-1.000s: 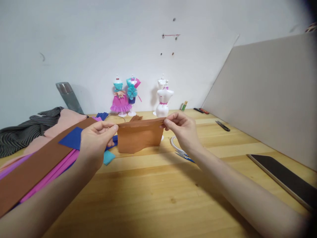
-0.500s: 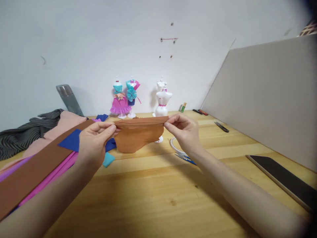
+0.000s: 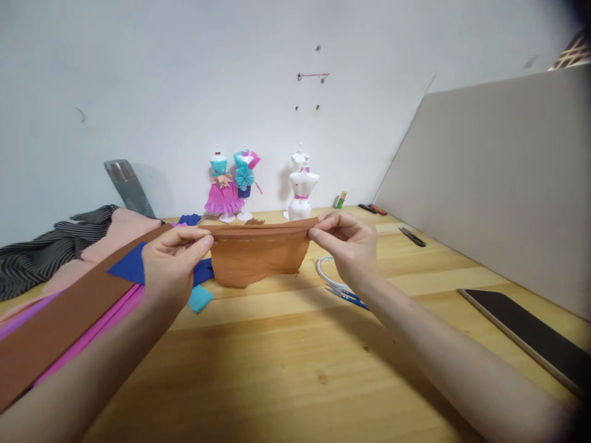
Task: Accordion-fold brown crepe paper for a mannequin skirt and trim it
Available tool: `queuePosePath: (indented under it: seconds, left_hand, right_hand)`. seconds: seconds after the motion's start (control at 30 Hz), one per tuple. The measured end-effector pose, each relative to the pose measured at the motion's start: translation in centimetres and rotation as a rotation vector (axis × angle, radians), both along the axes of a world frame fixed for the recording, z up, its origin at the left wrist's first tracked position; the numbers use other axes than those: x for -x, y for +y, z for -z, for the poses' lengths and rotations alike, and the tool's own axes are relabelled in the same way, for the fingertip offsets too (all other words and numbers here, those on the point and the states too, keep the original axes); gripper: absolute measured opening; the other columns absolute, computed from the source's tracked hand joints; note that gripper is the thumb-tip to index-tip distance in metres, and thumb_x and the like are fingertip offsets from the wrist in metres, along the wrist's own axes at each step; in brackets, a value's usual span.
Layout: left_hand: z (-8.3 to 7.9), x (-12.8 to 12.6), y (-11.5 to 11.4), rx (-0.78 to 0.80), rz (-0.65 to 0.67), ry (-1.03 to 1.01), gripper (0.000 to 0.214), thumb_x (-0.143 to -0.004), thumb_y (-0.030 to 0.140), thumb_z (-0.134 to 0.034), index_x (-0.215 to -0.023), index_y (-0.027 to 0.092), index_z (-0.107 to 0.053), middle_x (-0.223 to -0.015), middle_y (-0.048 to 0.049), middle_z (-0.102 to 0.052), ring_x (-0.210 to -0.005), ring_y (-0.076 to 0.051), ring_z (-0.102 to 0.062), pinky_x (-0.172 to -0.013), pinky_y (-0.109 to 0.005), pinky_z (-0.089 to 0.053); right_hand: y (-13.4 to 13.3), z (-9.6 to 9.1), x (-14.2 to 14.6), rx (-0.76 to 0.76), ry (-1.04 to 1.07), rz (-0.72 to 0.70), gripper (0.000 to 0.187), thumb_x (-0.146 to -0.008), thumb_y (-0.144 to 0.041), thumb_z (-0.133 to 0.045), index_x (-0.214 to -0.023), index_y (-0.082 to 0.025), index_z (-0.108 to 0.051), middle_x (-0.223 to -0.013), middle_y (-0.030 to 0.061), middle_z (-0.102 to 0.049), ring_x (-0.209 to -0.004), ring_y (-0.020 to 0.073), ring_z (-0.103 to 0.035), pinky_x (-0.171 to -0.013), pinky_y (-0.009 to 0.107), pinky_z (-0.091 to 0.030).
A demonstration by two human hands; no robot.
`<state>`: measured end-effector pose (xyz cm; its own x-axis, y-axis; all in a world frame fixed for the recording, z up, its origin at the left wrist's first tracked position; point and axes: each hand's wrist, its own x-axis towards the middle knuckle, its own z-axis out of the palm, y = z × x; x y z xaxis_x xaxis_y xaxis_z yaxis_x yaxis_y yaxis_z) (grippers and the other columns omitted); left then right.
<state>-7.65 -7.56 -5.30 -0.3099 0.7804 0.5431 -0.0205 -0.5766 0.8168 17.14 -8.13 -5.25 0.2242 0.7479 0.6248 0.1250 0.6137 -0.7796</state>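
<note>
A brown piece of fabric (image 3: 258, 261) hangs stretched between my two hands above the wooden table. Its top edge is folded over in a narrow band. My left hand (image 3: 168, 261) pinches the left end of that fold between thumb and fingers. At the opposite end, my right hand (image 3: 346, 246) pinches the fold the same way. Behind the fabric stand two white mini dress forms, the nearer one (image 3: 302, 191) with a pink band at its waist; the fabric hides its base. Blue-handled thread snips (image 3: 347, 296) and a white ring (image 3: 324, 266) lie beside my right wrist.
Two dressed mini forms (image 3: 224, 194) stand by the wall. On the left are layered fabrics, including a long brown strip (image 3: 83, 304), and a bottle (image 3: 129, 187) leaning at the wall. A phone (image 3: 521, 332), black snips (image 3: 412, 237) and a white panel (image 3: 489, 178) are at right.
My hands have moved slightly apart, stretching the fold wider. The hanging part of the brown fabric now falls straighter, its lower right corner lower than before.
</note>
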Motion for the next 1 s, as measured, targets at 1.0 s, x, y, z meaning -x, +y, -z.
queuePosePath:
  seconds: [1.0]
  left_hand:
    - [0.66, -0.21, 0.26, 0.016, 0.004, 0.041, 0.01, -0.063, 0.027, -0.079, -0.069, 0.026, -0.071, -0.066, -0.0008, -0.07, -0.062, -0.019, -0.067, -0.065, -0.038, -0.06]
  right_hand:
    - [0.24, -0.03, -0.2, -0.04, -0.122, 0.071, 0.011, -0.069, -0.025, -0.07, -0.065, -0.019, -0.06, -0.062, -0.0004, -0.06, -0.059, 0.0129, -0.056, -0.058, 0.029, -0.048]
